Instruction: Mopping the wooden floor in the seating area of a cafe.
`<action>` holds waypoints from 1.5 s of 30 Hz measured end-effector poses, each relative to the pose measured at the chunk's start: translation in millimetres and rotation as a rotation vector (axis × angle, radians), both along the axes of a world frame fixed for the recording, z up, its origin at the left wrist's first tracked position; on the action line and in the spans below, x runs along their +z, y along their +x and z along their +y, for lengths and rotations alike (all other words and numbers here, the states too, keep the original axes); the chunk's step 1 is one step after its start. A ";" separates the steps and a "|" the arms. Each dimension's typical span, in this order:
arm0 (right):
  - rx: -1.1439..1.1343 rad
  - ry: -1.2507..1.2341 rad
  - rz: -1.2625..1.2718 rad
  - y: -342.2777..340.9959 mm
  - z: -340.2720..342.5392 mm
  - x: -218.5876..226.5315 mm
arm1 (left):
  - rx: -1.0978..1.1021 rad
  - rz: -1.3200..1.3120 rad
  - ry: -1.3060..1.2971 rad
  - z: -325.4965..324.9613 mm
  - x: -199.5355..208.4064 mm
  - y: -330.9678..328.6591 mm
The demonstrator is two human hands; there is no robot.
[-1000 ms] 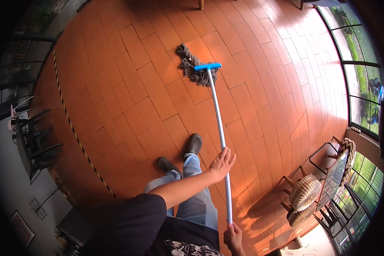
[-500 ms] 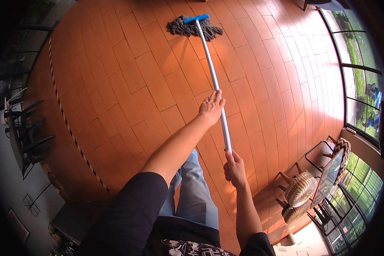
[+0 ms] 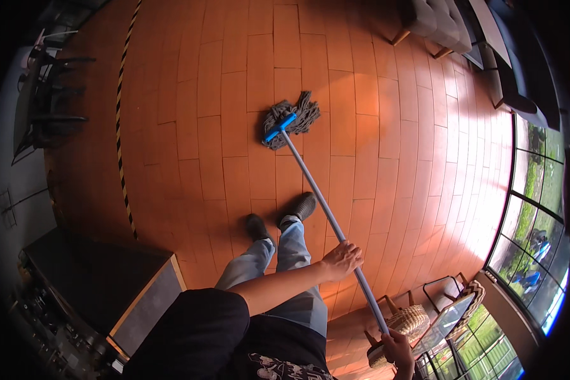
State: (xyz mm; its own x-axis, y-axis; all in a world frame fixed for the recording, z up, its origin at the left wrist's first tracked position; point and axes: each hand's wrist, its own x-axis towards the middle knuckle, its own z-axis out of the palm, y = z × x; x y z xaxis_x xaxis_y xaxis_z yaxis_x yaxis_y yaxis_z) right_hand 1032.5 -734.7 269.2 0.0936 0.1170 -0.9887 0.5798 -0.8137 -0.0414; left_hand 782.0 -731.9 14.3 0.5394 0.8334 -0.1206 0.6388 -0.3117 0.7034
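A string mop with grey strands, a blue head clamp and a long pale metal handle slants across the tiled floor. Its strands lie on the tiles ahead of my feet. Partway down the handle, my left hand is closed around it. My right hand grips the handle close to its near end, low in the picture at right. Two dark shoes stand on the floor between the mop head and my body.
Yellow-and-black striped tape runs along the floor at left. A dark counter stands near left, dark chairs beyond it. Woven seats and a glass-topped table sit near right. A grey upholstered seat is far right, by windows.
The mop head has come nearer to my feet, and the handle now slants toward the lower right. Both hands have moved back and rightward with it. The view has turned.
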 end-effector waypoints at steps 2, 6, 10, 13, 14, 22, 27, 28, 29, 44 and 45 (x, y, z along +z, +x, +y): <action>0.112 -0.048 -0.022 -0.6 21.5 6.0 | 0.092 -0.033 -0.045 -12.4 -1.2 -8.3; 0.430 -0.100 0.030 -56.3 74.5 -22.0 | 0.413 -0.102 -0.129 -50.8 -24.8 -51.7; 0.828 0.101 0.156 -165.6 61.8 -86.7 | 0.793 -0.045 -0.083 -99.5 -81.1 -149.8; 0.929 0.238 0.333 -248.4 20.9 -125.1 | 0.847 0.089 -0.167 -142.0 -99.1 -241.2; 0.944 0.309 0.396 -257.9 -0.6 -145.2 | 0.883 0.131 -0.101 -158.9 -106.8 -265.4; 1.141 0.063 0.180 -245.3 9.5 -103.2 | 0.982 0.148 -0.159 -189.8 -84.8 -196.5; 1.071 -0.233 -0.194 -258.3 47.2 -40.8 | 1.026 -0.060 -0.288 -191.4 -42.9 -125.0; 1.104 -0.225 -0.179 -266.0 43.4 -42.6 | 1.055 -0.077 -0.317 -199.9 -44.0 -122.4; 1.135 -0.231 -0.133 -274.3 36.0 -49.5 | 1.071 -0.087 -0.322 -216.0 -49.0 -125.8; 1.589 0.054 0.293 -306.3 -65.2 -118.5 | 1.200 0.244 -0.414 -338.4 -92.9 -180.4; 1.568 0.069 0.277 -288.4 -46.6 -107.0 | 1.151 0.225 -0.439 -313.9 -79.6 -167.4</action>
State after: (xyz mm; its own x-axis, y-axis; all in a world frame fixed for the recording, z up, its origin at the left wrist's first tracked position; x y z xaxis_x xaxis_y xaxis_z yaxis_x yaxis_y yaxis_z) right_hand 744.1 -781.3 162.2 -0.3313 -0.0365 -0.9428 0.7729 0.5627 -0.2933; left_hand 614.7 -1045.7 -65.3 -0.5432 0.6729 -0.5021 0.5038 0.7397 0.4462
